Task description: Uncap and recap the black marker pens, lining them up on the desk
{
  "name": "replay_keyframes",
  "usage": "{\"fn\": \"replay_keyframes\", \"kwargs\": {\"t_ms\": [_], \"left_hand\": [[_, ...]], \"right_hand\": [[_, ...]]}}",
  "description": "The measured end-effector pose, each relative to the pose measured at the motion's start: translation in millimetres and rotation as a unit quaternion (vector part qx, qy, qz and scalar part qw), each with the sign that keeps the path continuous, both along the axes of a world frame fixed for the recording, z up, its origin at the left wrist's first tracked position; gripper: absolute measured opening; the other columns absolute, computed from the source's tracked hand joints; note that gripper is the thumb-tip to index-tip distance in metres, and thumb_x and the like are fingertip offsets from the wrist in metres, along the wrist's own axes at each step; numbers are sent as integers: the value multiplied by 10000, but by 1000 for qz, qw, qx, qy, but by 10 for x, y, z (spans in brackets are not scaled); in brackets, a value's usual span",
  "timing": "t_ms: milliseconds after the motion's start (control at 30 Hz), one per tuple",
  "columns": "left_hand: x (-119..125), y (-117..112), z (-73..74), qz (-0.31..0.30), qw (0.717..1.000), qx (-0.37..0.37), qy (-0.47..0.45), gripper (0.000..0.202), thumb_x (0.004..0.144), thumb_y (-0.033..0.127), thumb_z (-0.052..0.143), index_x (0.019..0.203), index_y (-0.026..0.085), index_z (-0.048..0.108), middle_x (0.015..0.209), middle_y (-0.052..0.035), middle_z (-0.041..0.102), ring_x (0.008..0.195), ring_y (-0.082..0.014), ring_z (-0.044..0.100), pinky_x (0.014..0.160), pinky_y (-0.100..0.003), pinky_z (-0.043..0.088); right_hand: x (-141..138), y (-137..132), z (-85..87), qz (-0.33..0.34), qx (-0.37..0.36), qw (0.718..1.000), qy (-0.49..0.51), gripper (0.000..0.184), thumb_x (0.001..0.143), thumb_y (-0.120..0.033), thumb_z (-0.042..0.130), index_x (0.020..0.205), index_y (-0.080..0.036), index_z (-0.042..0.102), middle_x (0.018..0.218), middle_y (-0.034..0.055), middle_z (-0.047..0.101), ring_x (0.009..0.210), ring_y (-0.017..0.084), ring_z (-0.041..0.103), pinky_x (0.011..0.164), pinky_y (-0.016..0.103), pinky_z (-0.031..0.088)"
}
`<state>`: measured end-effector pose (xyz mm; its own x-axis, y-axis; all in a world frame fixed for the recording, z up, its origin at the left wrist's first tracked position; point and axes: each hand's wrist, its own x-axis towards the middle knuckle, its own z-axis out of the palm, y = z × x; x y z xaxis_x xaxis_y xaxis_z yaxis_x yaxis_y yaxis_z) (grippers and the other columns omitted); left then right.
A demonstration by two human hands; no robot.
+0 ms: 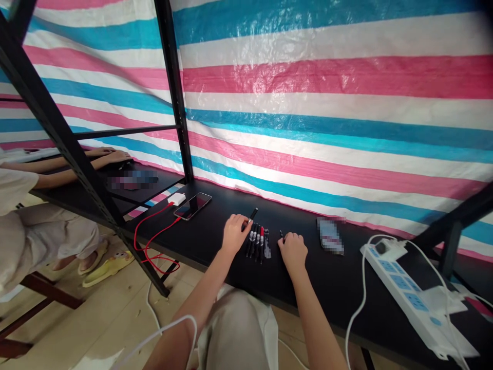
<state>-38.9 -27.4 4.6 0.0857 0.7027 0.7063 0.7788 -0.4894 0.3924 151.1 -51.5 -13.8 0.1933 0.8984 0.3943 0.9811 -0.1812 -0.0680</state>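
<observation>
Gripping a black marker in the closed fingers of the left hand; clasping a dark, mostly hidden pen-like object in the curled right hand, with a row of pens lying between the 2 on a black tabletop.

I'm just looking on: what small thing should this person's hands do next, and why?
Probably lower the left hand and lay its black pen beside the row of pens. The fingers hold that pen close to the row's left end, and the others already lie side by side on the black table.
</observation>
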Motion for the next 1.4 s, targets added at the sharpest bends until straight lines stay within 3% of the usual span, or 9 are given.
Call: {"fn": "replay_keyframes", "kwargs": {"t_ms": [167,367,467,567,667,733,1167,1300,1400], "left_hand": [[9,-15,0,-7,1000,12,-3,187,838,279,430,725,179,539,685,-12,535,712,-140,474,677,-274,387],[24,-12,-1,-7,1000,13,9,187,850,287,412,777,181,547,764,-31,559,779,-154,483,701,-280,392],[66,-10,-3,-11,999,0,39,188,868,288,385,848,180,538,811,-37,570,798,-158,484,712,-286,377],[125,-29,5,-19,995,-12,102,198,884,288,361,883,188,532,808,-28,577,789,-158,478,714,-299,344],[172,-58,18,-28,986,-12,165,214,892,291,343,906,205,538,815,-23,576,811,-161,460,735,-312,313],[186,-71,25,-31,982,-12,187,224,895,296,334,935,213,537,826,-23,571,826,-161,449,744,-312,302],[162,-52,20,-50,980,-35,189,243,900,296,322,922,205,546,816,-20,562,816,-154,431,720,-292,303],[153,-49,21,-67,979,-39,190,244,897,304,330,906,202,551,811,-21,565,809,-151,436,704,-283,316],[161,-55,26,-74,979,-35,185,242,894,306,339,901,204,557,810,-23,569,806,-151,440,704,-283,325]], "right_hand": [[12,21,-80,11,0,1000,0,246,851,-241,359,816,-123,572,836,116,557,725,178,546,526,241,306],[140,64,10,17,67,969,239,477,882,-425,221,685,-180,578,754,48,552,603,122,493,513,244,260],[172,121,35,46,110,904,410,530,843,-533,228,640,-184,571,636,21,526,545,118,470,493,239,275],[171,180,24,113,111,788,595,533,790,-606,300,668,-172,584,542,0,499,424,91,411,417,230,250],[162,201,27,183,96,681,703,486,754,-599,408,785,-160,614,661,35,595,444,84,466,383,213,239],[165,194,41,206,89,647,729,457,743,-575,456,850,-163,624,787,66,639,526,102,536,392,202,268],[217,228,9,193,97,607,765,417,712,-551,522,828,-166,635,776,67,649,544,106,560,388,182,303],[227,234,5,177,95,618,760,425,702,-563,520,785,-161,629,725,60,646,533,109,559,382,183,295],[196,236,-6,172,87,649,736,433,688,-569,529,733,-150,628,656,54,631,500,104,544,377,183,280]]}}
